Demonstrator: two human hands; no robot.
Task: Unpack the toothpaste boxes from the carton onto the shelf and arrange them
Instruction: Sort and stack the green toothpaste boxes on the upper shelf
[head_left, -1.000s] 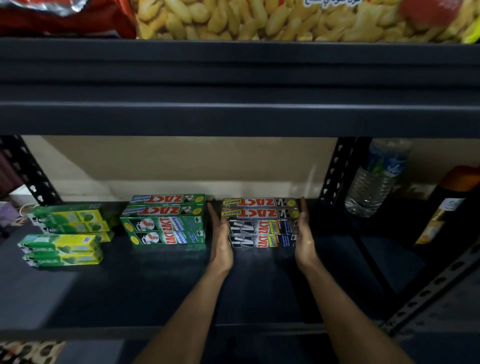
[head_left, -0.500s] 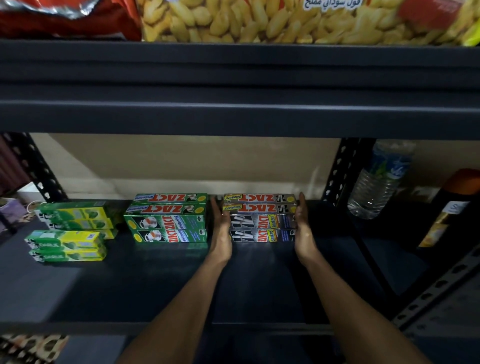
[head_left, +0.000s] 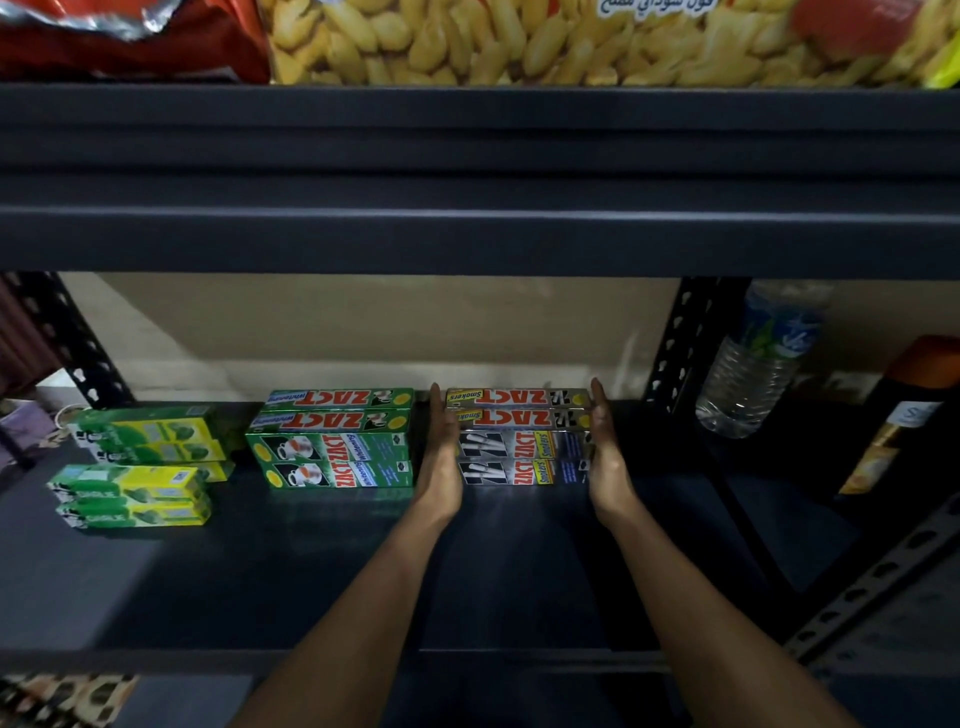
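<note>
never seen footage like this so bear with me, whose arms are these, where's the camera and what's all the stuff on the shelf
There is no machine here. The camera sits on a person's head and looks forward and down, so the two bare arms reaching in from below belong to the wearer.

They are working at a dark metal shelf. The left hand and right hand are flat against the two ends of a silver-grey stack of toothpaste boxes, squaring it up rather than lifting it.

Left of that stands a green stack of toothpaste boxes, and further left some yellow-green boxes. A water bottle stands on the right, beyond the upright post. Snack bags lie on the shelf above. The carton is not in view.
</note>
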